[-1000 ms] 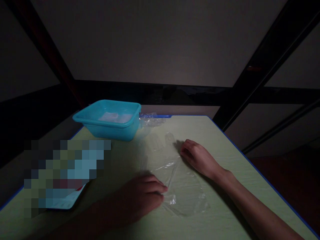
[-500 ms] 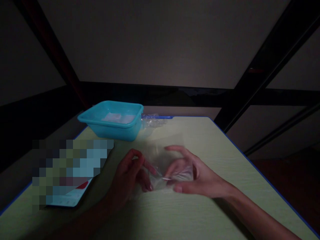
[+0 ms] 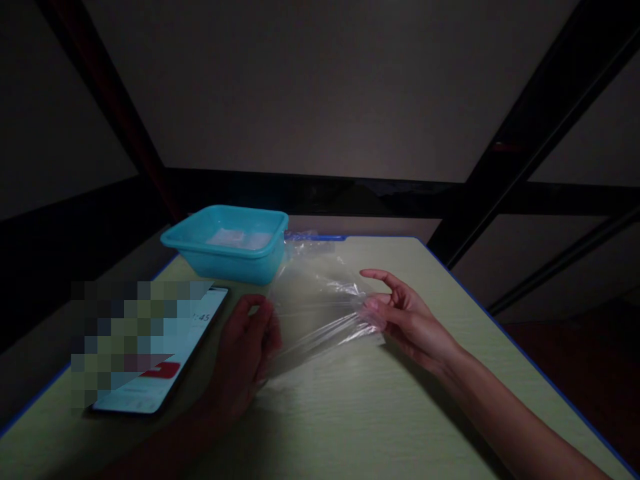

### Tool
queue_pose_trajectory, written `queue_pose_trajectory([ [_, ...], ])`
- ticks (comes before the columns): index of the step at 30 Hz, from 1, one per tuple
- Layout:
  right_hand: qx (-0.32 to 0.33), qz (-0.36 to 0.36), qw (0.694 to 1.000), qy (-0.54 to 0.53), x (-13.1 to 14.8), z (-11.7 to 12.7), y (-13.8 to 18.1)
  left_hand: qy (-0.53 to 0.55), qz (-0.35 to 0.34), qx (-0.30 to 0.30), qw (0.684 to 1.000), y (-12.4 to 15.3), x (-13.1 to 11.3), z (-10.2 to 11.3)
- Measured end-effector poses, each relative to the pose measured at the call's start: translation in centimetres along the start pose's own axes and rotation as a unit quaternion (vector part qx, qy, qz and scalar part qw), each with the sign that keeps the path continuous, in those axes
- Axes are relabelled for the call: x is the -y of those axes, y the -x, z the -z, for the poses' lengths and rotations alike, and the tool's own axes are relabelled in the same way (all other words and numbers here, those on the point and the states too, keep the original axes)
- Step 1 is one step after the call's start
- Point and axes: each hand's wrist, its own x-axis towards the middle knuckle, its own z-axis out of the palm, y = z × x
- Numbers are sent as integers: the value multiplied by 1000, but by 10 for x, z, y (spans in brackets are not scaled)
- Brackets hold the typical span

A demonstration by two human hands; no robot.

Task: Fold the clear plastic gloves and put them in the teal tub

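Observation:
A clear plastic bag (image 3: 315,313) is stretched between my two hands above the table, with creases running across it toward the right. My left hand (image 3: 250,340), in shadow, pinches its left edge. On the other side my right hand (image 3: 405,317) grips the bag's right edge between thumb and fingers, the index finger raised off it. The plastic is see-through, and the tabletop shows behind it.
A turquoise plastic basket (image 3: 225,260) with white items (image 3: 227,237) inside stands at the back left. Crumpled clear plastic (image 3: 310,245) lies beside it. A lit phone (image 3: 150,390), partly blurred out, lies left on the pale blue-edged table (image 3: 350,427).
My hands have moved apart, and the bag is now pulled wide between them. My right hand has closed on the bag's right edge.

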Motion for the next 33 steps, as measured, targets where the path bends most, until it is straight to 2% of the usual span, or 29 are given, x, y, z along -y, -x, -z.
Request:
queue_pose_trajectory([
  [5,-50,-4,998,-36,-2,6,-5,13,-1,-16,1000,0,-2,-2],
  [7,-32,21,999,-14,-3,7,-3,19,-16,-19,1000,-3,0,-1],
  [11,49,84,988,123,-12,-2,4,17,-37,-8,999,-8,7,-1],
  [14,29,117,982,147,-13,-11,9,26,-37,6,999,-8,11,0],
  [16,-8,144,983,115,-5,-12,12,59,-38,41,997,-5,10,2],
  [18,-22,156,985,75,7,-6,13,112,-40,125,985,-3,9,5],
  [20,1,128,991,39,18,6,12,168,-27,219,961,-4,9,7],
  [22,36,59,997,38,23,19,8,210,11,269,940,-9,11,8],
  [25,82,-53,991,93,21,33,1,219,92,267,934,-20,16,7],
  [27,111,-100,981,124,15,35,-2,182,108,248,945,-25,19,4],
  [30,134,-134,970,151,8,31,-4,84,67,216,970,-25,22,-2],
  [33,156,-109,967,167,5,33,-4,6,-4,202,979,-23,24,-6],
])
